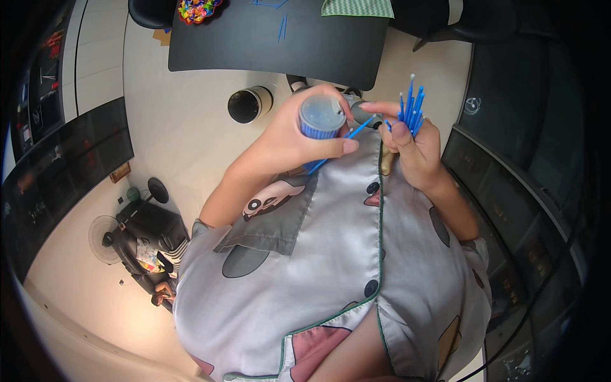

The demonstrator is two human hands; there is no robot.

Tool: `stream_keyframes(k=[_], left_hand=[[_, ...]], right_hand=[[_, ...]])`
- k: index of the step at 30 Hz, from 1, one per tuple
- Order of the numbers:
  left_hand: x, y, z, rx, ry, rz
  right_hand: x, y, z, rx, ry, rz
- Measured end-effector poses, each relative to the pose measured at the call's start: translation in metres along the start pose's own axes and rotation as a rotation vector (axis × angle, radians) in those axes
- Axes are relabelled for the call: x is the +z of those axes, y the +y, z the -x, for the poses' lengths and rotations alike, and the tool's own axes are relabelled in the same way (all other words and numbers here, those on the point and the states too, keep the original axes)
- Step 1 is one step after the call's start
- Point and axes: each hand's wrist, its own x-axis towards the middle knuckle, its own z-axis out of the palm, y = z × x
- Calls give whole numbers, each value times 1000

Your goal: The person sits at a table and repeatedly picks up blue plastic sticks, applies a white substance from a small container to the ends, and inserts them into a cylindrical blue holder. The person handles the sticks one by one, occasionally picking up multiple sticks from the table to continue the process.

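My left hand (305, 129) is wrapped around a small round tub (323, 114) with a translucent lid and blue sticks inside. Between its thumb and the tub lie a few loose blue micro applicator sticks (363, 125), slanting past the thumb. To the right, my right hand (415, 148) pinches a bundle of blue micro applicator sticks (411, 107), their small tips pointing mostly up. Its index finger stretches towards the tub without touching it. Both hands are above my lap, before a patterned satin shirt. More blue sticks (282, 27) lie on the dark table ahead.
On the dark table (277, 57) are a red dish of wrapped sweets (198, 9) and a green patterned cloth (357, 8). A round bin (250, 104) stands on the floor below it. Black chairs flank the table. A person (163, 292) is at the far left, near a fan (105, 238).
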Motion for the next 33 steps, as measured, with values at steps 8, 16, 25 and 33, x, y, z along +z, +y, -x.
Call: stream_keyframes(k=[8,16,25,33], left_hand=[[15,-9,-13,-46,107,382],[17,-19,-13,-14,111,363],[18,-26,0,20,213,311],[16,-30,0,51,178,299]], right_hand=[[11,-1,-12,-89,122,35],[7,-2,-17,-172,122,71],[21,-8,-22,-137,139,202],[18,-14,-23,191,93,-28]])
